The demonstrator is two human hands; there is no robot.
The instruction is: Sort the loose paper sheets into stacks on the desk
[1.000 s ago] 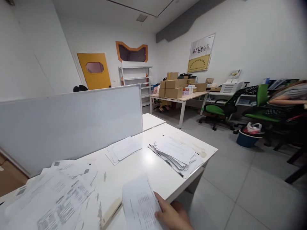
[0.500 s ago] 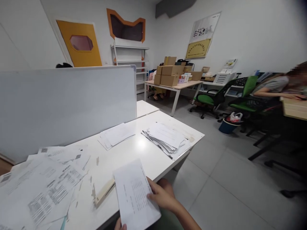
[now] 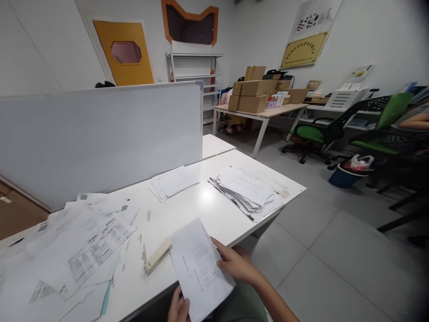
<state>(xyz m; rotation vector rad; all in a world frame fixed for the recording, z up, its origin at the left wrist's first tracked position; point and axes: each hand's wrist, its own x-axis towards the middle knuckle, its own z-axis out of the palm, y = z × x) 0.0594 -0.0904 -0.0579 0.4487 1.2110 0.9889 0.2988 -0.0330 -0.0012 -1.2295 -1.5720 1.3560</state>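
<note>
Between my hands is a sheaf of printed paper (image 3: 201,264), tilted over the front edge of the white desk. My right hand (image 3: 234,264) grips its right edge, thumb on top and fingers underneath. At the lower left edge my left hand (image 3: 180,306) pinches the same paper, partly cut off by the frame's bottom. A cream stapler (image 3: 158,257) lies on the desk just left of the paper, touched by neither hand. How many sheets I hold cannot be told.
Loose printed sheets (image 3: 97,246) spread over the desk's left side. A small paper pile (image 3: 174,182) lies by the white partition (image 3: 107,138), a thicker stack (image 3: 246,190) near the right end. Beyond stand green chairs (image 3: 310,133), a blue bin (image 3: 345,175) and cardboard boxes (image 3: 254,95).
The view has turned left, so the room appears shifted rightward. More of my left hand now shows at the paper's lower edge. Both hands keep hold of the paper.
</note>
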